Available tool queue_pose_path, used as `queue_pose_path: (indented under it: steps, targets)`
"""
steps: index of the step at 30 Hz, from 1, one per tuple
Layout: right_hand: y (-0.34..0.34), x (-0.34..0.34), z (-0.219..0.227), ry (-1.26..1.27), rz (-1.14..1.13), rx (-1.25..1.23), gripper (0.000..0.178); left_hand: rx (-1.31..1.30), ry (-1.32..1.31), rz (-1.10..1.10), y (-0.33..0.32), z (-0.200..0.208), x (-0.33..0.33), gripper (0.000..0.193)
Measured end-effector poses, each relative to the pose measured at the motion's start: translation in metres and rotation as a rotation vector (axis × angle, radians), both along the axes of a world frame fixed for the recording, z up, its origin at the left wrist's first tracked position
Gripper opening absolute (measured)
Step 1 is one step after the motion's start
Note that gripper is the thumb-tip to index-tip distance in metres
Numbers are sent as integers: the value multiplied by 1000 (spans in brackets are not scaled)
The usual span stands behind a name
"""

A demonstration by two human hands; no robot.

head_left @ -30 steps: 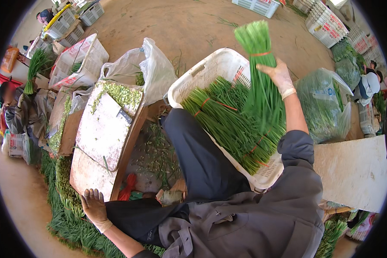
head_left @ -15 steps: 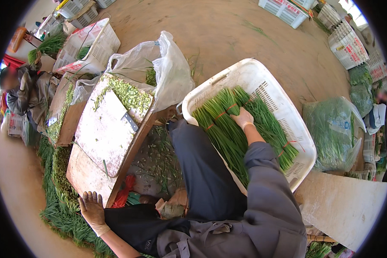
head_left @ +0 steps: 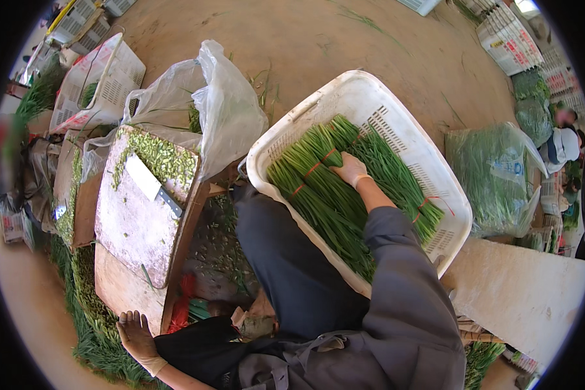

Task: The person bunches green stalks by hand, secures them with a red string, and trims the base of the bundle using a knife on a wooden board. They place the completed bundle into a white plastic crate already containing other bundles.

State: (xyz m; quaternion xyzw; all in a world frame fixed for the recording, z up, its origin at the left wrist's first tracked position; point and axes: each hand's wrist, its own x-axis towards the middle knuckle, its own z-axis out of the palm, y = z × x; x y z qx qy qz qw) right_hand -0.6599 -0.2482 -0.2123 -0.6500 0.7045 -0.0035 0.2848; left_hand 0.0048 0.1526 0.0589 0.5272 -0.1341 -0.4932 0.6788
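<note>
My right hand (head_left: 350, 170) reaches into a white plastic basket (head_left: 460, 221) and grips a bundle of green chives (head_left: 335, 133) near its far end. Several bundles lie there side by side, tied with red bands. Part of the held bundle is hidden beneath my hand and sleeve. My left hand (head_left: 136, 339), in a thin, soiled glove, is held out at the lower left with fingers stretched and nothing in it. Nearest to it is the near end of a low wooden bench, which bears a cutting board (head_left: 133, 224). A knife (head_left: 151, 182) rests on that board among chopped stems.
A clear plastic bag (head_left: 224, 110) stands beyond the board. Chive trimmings (head_left: 88, 305) heap along the bench's left side. Right of the basket are a large bagged load of chives (head_left: 484, 182) and a pale board (head_left: 513, 292). Other people sit at the far left and right.
The whole view has shifted, so the bench and basket appear further left. My right hand stays on the chives, and my left hand remains stretched out.
</note>
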Motion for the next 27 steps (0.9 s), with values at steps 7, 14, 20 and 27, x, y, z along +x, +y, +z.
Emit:
queue_pose_path:
  steps: [7, 14, 20, 27]
  targets:
    - [1, 6, 35, 1, 45, 131, 82, -28, 21, -49, -3, -4, -3, 39]
    - [48, -34, 34, -66, -29, -162, 80, -30, -19, -21, 16, -6, 0, 37]
    - [31, -25, 49, -52, -27, -400, 56, -21, -26, -36, 21, -6, 1, 38]
    - [-29, 52, 64, 127, 69, -173, 51, 20, -86, 23, 30, -4, -3, 38]
